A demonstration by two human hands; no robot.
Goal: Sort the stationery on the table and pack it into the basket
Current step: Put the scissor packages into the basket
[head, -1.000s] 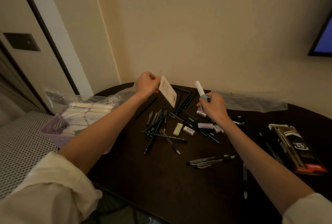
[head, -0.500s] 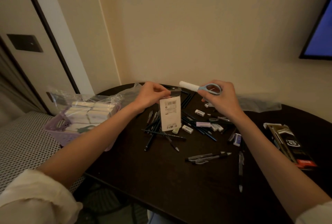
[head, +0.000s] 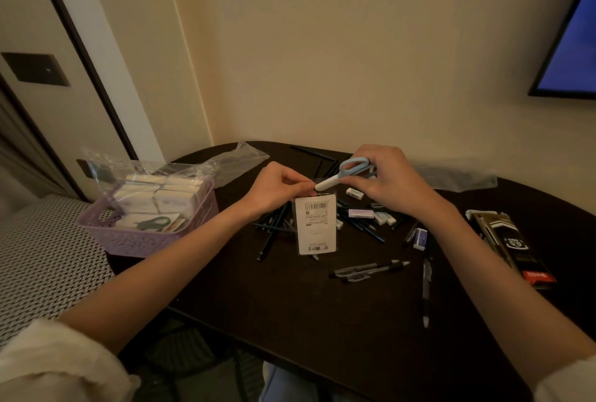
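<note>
My left hand pinches the top edge of a white packet with a barcode, which hangs upright above the dark table. My right hand grips blue-handled scissors whose white-sheathed tip touches the packet's top by my left fingers. Under both hands lies a heap of dark pencils mixed with small erasers. A lilac basket at the table's left edge holds white boxes and a clear plastic bag.
Two or three pens lie in front of the heap, and one pen lies to the right. A dark boxed pack rests at the right. Clear plastic bags lie along the wall. A screen hangs upper right.
My left hand turned the packet from tilted edge-on to hanging upright with its barcode toward me. My right hand swung the scissors from upright to sideways and brought their tip to the packet's top.
</note>
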